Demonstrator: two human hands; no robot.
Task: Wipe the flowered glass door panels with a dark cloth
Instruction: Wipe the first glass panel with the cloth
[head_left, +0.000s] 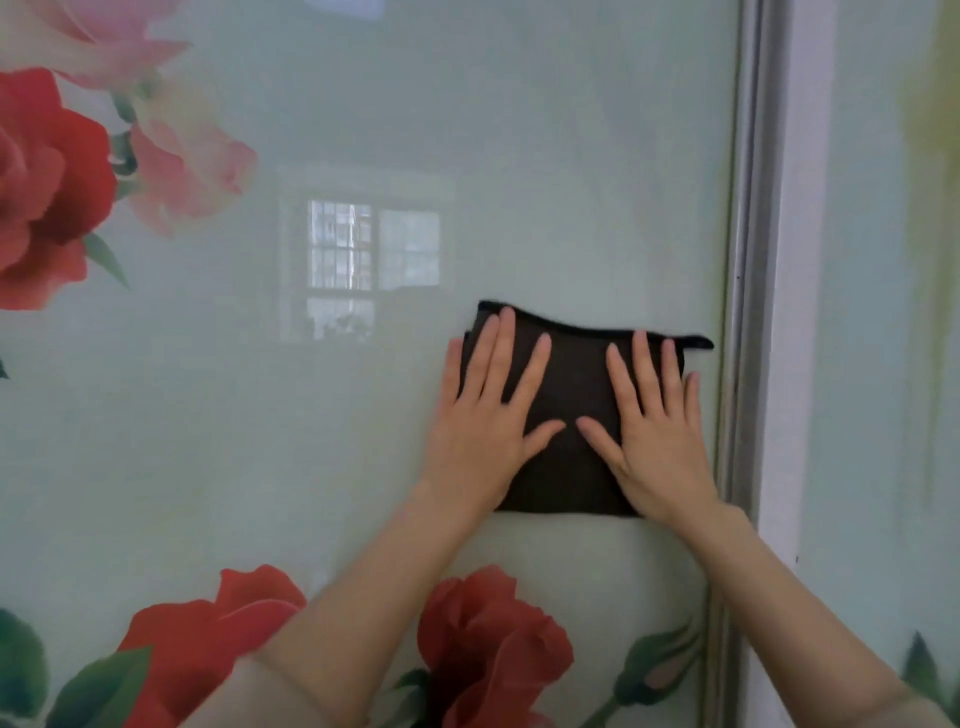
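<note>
Folded dark cloth (571, 384), soft matte fabric, at 4 o'clock on the glossy flowered glass door panel (311, 441), just beside its grey frame (748, 260) | left hand (483, 421) and right hand (657, 436) side by side on it, fingers (498, 353) straight, spread, pressing flat, likely for even pressure | printed red roses (483, 639) at 6 o'clock

The upright pale green glass door panel (363, 467) is printed with red and pink roses (47, 192) and green leaves, and mirrors a barred window. A dark folded rectangular cloth (571, 374) lies flat against it, near its right edge, just beside the grey frame strip (743, 260).
</note>
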